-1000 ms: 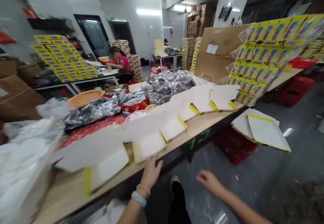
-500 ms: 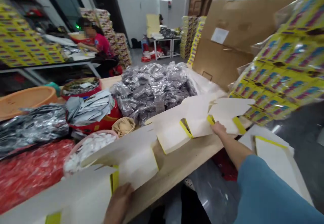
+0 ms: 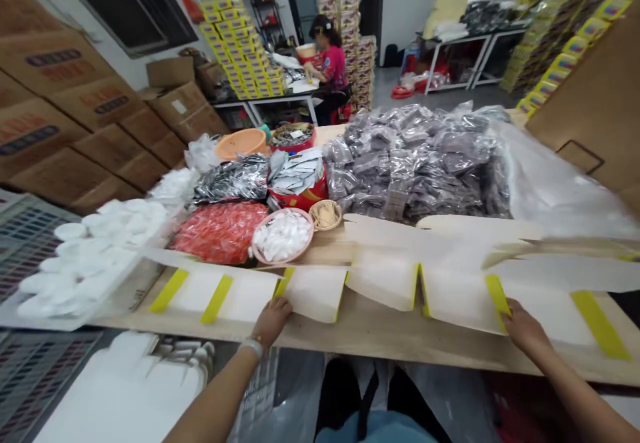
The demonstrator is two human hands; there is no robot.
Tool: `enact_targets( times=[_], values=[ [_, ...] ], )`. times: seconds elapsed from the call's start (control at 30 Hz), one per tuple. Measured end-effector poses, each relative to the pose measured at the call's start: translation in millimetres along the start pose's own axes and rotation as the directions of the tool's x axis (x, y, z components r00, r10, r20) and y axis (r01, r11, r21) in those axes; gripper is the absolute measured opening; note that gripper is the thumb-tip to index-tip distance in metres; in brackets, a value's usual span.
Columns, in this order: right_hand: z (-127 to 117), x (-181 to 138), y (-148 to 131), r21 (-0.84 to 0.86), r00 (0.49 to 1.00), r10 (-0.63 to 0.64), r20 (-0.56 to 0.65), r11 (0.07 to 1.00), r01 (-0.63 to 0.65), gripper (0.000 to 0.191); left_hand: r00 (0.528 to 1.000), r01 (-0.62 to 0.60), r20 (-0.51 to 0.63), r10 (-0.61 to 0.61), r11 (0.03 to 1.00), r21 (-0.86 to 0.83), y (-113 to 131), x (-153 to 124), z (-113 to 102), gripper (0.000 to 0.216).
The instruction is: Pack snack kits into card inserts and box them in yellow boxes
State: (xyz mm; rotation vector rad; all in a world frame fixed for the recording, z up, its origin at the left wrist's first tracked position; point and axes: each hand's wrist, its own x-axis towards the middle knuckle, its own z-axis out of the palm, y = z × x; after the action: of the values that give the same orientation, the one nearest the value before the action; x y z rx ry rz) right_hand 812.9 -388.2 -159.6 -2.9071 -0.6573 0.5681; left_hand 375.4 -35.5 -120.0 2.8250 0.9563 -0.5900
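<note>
A row of flat white carton blanks with yellow edge strips (image 3: 385,276) lies overlapped along the near edge of a wooden table (image 3: 390,336). My left hand (image 3: 271,319) rests with curled fingers on the near edge of a blank at the left of the row. My right hand (image 3: 523,328) presses on a blank at the right, beside a yellow strip (image 3: 497,294). A pale bracelet sits on my left wrist.
Behind the blanks stand a pink bowl of white pieces (image 3: 283,236), a small basket (image 3: 325,214), a red heap (image 3: 220,229), silver packets (image 3: 233,179) and a large pile of grey bagged items (image 3: 415,159). Cardboard boxes (image 3: 65,116) stack at left. A person (image 3: 327,63) sits at a far table.
The view has swung left and squared up to the table. My left hand moved from a blank's corner to the left blanks' edge; my right hand slid nearer along the right blanks.
</note>
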Motion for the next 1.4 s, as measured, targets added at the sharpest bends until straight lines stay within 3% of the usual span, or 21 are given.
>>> enact_targets(
  times=[0.1, 0.17, 0.23, 0.3, 0.4, 0.57, 0.7, 0.83, 0.9, 0.93, 1.0, 1.03, 1.07, 1.13, 1.2, 1.27, 1.33, 1.4],
  values=[
    [-11, -24, -47, -0.099, 0.974, -0.084, -0.212, 0.993, 0.064, 0.052, 1.0, 0.011, 0.008, -0.011, 1.0, -0.021, -3, 4, 5, 0.022],
    [-7, -53, -109, -0.149, 0.902, -0.317, -0.294, 0.947, 0.284, 0.048, 1.0, -0.003, 0.009, 0.003, 0.999, -0.032, -4, 5, 10, 0.021],
    [7, -79, -173, -0.102, 0.791, -0.601, -0.114, 0.799, 0.592, 0.039, 1.0, -0.026, 0.003, 0.026, 0.999, -0.037, -5, 4, 14, 0.021],
    [22, -95, -211, -0.096, 0.756, -0.651, 0.064, 0.75, 0.654, 0.029, 0.999, -0.045, -0.002, 0.045, 0.998, -0.039, -6, 0, 16, 0.022],
    [35, -103, -205, -0.181, 0.775, -0.615, 0.147, 0.753, 0.633, 0.032, 0.999, -0.051, -0.016, 0.051, 0.998, -0.047, -8, -8, 20, 0.023],
    [39, -112, -153, -0.186, 0.699, -0.683, 0.211, 0.674, 0.715, 0.03, 0.989, -0.127, -0.088, 0.117, 0.986, -0.108, -3, -5, 18, 0.022],
    [44, -113, -156, -0.133, 0.657, -0.73, 0.188, 0.644, 0.754, 0.031, 0.978, -0.167, -0.157, 0.139, 0.968, -0.185, 18, 8, 8, 0.019],
    [48, -117, -150, -0.117, 0.651, -0.752, 0.099, 0.641, 0.758, 0.025, 0.959, -0.156, -0.269, 0.088, 0.958, -0.241, 34, 1, -5, 0.035],
    [54, -119, -148, -0.105, 0.651, -0.759, 0.01, 0.647, 0.756, 0.035, 0.94, -0.085, -0.342, -0.006, 0.965, -0.25, 24, -8, -11, 0.043],
    [57, -119, -150, -0.083, 0.638, -0.77, -0.019, 0.637, 0.766, 0.04, 0.925, 0.006, -0.365, -0.103, 0.967, -0.256, 13, -14, -15, 0.044],
    [62, -120, -167, -0.02, 0.619, -0.784, -0.049, 0.62, 0.784, 0.044, 0.858, 0.311, -0.322, -0.4, 0.904, -0.294, -20, -25, -22, 0.045],
    [64, -120, -181, 0.014, 0.636, -0.77, -0.058, 0.636, 0.772, 0.045, 0.793, 0.471, -0.261, -0.551, 0.825, -0.312, -40, -30, -25, 0.046],
    [65, -120, -199, 0.053, 0.685, -0.726, -0.06, 0.683, 0.729, 0.047, 0.72, 0.598, -0.188, -0.668, 0.735, -0.32, -61, -35, -27, 0.049],
    [66, -117, -237, 0.15, 0.823, -0.567, 0.023, 0.816, 0.558, 0.051, 0.62, 0.734, -0.05, -0.783, 0.602, -0.316, -99, -41, -27, 0.057],
    [69, -110, -268, 0.222, 0.881, -0.432, 0.193, 0.894, 0.389, 0.05, 0.622, 0.752, 0.042, -0.782, 0.581, -0.311, -123, -43, -21, 0.06],
    [75, -103, -282, 0.247, 0.862, -0.416, 0.291, 0.903, 0.352, 0.041, 0.661, 0.734, 0.117, -0.741, 0.605, -0.309, -130, -46, -9, 0.045],
    [84, -100, -280, 0.229, 0.854, -0.447, 0.266, 0.89, 0.394, 0.032, 0.706, 0.698, 0.148, -0.693, 0.646, -0.308, -125, -54, 6, 0.027],
    [92, -106, -273, 0.202, 0.861, -0.46, 0.219, 0.884, 0.421, 0.028, 0.736, 0.67, 0.151, -0.66, 0.677, -0.303, -121, -67, 20, 0.023]
  ],
)
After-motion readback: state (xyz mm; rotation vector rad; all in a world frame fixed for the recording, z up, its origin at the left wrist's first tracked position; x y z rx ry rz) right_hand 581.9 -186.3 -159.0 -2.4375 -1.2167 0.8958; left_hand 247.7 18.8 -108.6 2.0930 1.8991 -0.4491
